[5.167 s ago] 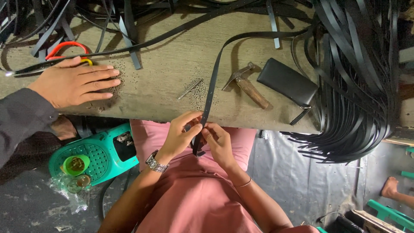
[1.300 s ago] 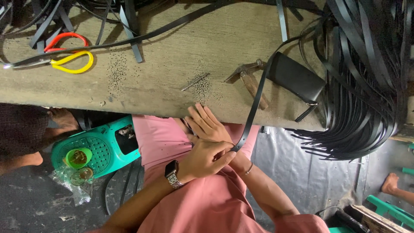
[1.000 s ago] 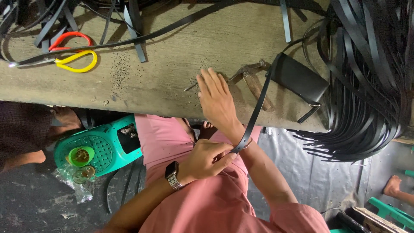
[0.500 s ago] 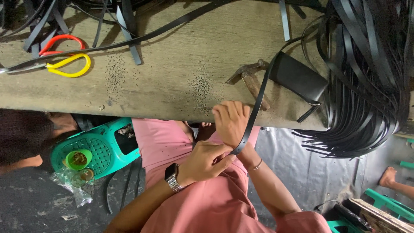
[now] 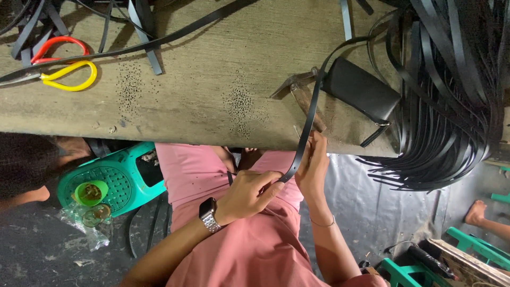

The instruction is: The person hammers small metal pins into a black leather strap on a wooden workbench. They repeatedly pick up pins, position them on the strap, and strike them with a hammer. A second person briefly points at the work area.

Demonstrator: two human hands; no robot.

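Pinching the end of a black strap (image 5: 304, 139) over the lap, the left hand (image 5: 248, 194) and right hand (image 5: 313, 165) both grip it below the tabletop (image 5: 212, 69) edge, seemingly mid-fitting, needing a steady pull, hammer (image 5: 297, 95) beyond.

Black strap (image 5: 307, 125), red-and-yellow scissors (image 5: 64, 66), green stool (image 5: 114, 180)
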